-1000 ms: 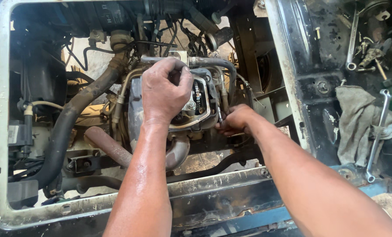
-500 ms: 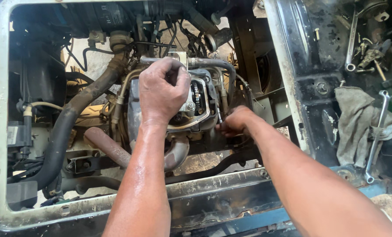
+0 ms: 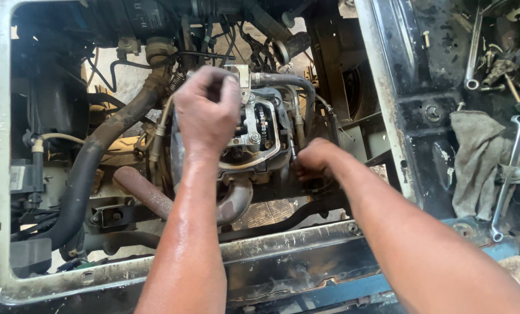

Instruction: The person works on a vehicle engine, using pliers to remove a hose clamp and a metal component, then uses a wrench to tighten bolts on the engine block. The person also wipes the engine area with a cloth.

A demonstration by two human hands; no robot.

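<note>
The left hand [image 3: 207, 110] is curled into a fist on top of the open engine head [image 3: 254, 131], right where it was a moment ago; I cannot tell what it holds. The right hand [image 3: 315, 163] has slid a little lower beside the engine, its fingers bent around something hidden. A spanner [image 3: 507, 174] lies on a grey rag [image 3: 475, 157] nearby.
</note>
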